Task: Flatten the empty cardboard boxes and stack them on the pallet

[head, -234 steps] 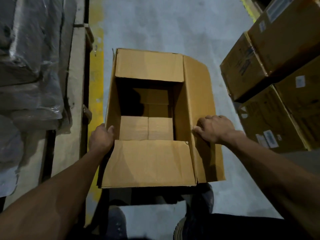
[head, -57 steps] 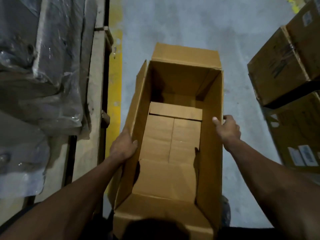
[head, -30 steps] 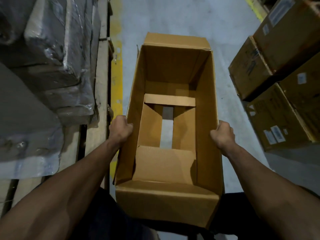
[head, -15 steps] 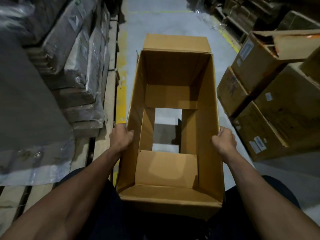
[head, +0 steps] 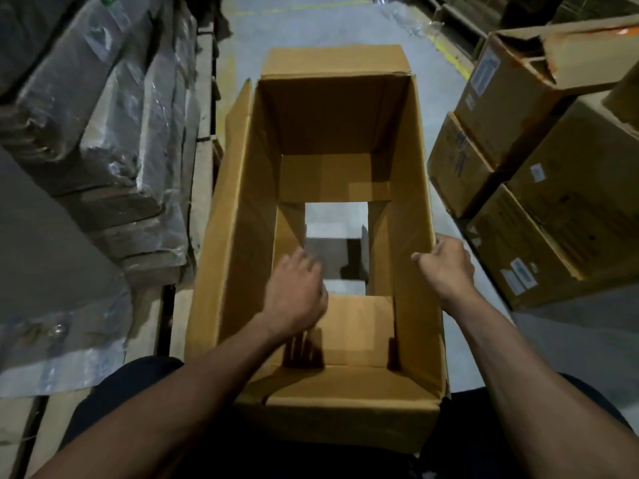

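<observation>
An open cardboard box [head: 321,236] fills the centre of the frame, held upright over the concrete floor [head: 311,25], which shows through its parted bottom flaps. The right hand [head: 446,264] grips the box's right wall. The left hand [head: 294,295] reaches inside, blurred, fingers loosely curled, holding nothing. The flattening step looks underway; next, likely push the remaining flaps [head: 356,326] out and collapse the walls.

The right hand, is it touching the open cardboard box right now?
Touching. The head view shows the right hand curled over the top edge of the cardboard box's right wall, gripping it.
</observation>
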A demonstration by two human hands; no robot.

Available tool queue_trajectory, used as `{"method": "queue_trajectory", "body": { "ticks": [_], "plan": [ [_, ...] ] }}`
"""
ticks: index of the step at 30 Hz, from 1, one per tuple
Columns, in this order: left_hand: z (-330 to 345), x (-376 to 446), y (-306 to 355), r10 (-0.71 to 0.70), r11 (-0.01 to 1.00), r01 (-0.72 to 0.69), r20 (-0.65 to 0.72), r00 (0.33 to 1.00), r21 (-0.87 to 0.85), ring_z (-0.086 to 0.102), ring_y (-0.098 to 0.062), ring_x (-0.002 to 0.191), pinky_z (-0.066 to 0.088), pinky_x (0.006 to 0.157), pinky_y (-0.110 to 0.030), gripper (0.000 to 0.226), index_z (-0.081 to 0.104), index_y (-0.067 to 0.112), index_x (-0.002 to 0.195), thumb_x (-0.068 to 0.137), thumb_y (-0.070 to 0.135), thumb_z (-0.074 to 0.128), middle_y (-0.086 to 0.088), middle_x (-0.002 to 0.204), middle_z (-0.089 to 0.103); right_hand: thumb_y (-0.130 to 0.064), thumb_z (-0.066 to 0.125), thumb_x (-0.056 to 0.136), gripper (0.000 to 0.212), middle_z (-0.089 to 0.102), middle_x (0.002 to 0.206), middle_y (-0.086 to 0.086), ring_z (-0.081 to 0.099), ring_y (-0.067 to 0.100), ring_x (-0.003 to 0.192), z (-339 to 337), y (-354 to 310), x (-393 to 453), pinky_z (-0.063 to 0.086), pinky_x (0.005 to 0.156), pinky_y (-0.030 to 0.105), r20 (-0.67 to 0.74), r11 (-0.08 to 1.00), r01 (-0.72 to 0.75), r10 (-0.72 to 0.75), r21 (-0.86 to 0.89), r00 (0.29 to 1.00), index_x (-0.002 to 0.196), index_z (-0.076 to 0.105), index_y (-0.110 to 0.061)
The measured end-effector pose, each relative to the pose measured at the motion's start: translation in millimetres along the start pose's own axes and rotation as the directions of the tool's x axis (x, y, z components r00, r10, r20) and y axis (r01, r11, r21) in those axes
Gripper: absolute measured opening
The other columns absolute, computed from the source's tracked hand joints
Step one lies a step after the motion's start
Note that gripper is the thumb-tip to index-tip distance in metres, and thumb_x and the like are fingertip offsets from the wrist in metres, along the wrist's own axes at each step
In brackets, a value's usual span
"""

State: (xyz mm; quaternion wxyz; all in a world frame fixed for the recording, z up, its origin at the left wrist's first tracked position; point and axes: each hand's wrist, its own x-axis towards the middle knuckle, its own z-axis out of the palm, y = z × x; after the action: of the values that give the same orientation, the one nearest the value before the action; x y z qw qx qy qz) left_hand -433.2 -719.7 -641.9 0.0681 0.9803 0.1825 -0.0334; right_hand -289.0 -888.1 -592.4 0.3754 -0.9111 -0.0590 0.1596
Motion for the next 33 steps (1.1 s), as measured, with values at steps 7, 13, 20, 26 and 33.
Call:
{"method": "queue_trajectory", "body": {
  "ticks": [7, 13, 20, 26, 33],
  "plan": [
    [88.1, 14.5, 20.9, 0.095, 0.995, -0.068, 0.576, 0.812, -0.068, 0.026, -0.029, 0.143, 0.028, 0.116, -0.048, 0.063, 0.028, 0.021, 0.152, 0.099, 0.049, 0.046, -0.007, 0.159, 0.023, -0.018, 0.063, 0.098, 0.016, 0.058, 0.097, -0.002, 0.058, 0.022, 0.09, 2.0, -9.8, 6.4, 0.048, 0.079, 0.034, 0.04, 1.0, 0.028, -0.028, 0.006, 0.999, 0.114, 0.061, -0.02],
    [131.8, 16.9, 24.4, 0.065, 0.996, -0.019, 0.548, 0.834, -0.089, -0.006, -0.036, 0.151, 0.012, 0.123, -0.052, 0.08, 0.005, 0.019, 0.157, 0.097, 0.048, 0.049, -0.008, 0.166, -0.004, -0.021, 0.061, 0.1, 0.029, 0.057, 0.105, -0.005, 0.053, 0.017, 0.09, 8.9, -10.0, 13.9, 0.043, 0.077, 0.031, 0.051, 1.0, -0.003, 0.001, 0.025, 0.999, 0.128, 0.059, -0.021],
    [153.7, 13.7, 21.3, 0.044, 0.999, -0.05, 0.663, 0.747, -0.01, -0.029, -0.033, 0.146, -0.005, 0.121, -0.05, 0.092, -0.023, 0.019, 0.154, 0.099, 0.058, 0.039, -0.008, 0.159, -0.033, -0.019, 0.064, 0.097, 0.039, 0.064, 0.13, 0.003, 0.061, 0.029, 0.118, 13.3, -14.5, 15.5, 0.049, 0.094, 0.041, 0.051, 1.0, -0.027, 0.027, 0.002, 0.998, 0.136, 0.056, -0.022],
    [164.4, 11.8, 19.1, 0.005, 0.986, 0.14, 0.858, 0.513, -0.09, -0.004, -0.029, 0.154, 0.004, 0.123, -0.051, 0.065, 0.007, 0.023, 0.16, 0.105, 0.055, 0.02, -0.005, 0.167, -0.004, -0.02, 0.066, 0.095, 0.024, 0.067, 0.11, -0.002, 0.065, 0.024, 0.101, 10.3, -15.6, 17.1, 0.054, 0.092, 0.046, 0.075, 0.998, -0.032, 0.027, 0.056, 0.997, 0.117, 0.062, -0.028],
    [155.4, 15.2, 17.8, -0.013, 0.849, 0.521, 0.983, 0.181, -0.085, 0.036, -0.032, 0.143, 0.024, 0.118, -0.052, 0.08, 0.042, 0.015, 0.15, 0.098, 0.069, 0.015, -0.013, 0.158, 0.035, -0.024, 0.065, 0.097, 0.036, 0.066, 0.127, 0.002, 0.063, 0.029, 0.113, 11.8, -16.1, 20.7, 0.051, 0.099, 0.052, 0.08, 0.998, -0.034, 0.03, 0.052, 0.996, 0.132, 0.058, -0.024]
  ]
}}
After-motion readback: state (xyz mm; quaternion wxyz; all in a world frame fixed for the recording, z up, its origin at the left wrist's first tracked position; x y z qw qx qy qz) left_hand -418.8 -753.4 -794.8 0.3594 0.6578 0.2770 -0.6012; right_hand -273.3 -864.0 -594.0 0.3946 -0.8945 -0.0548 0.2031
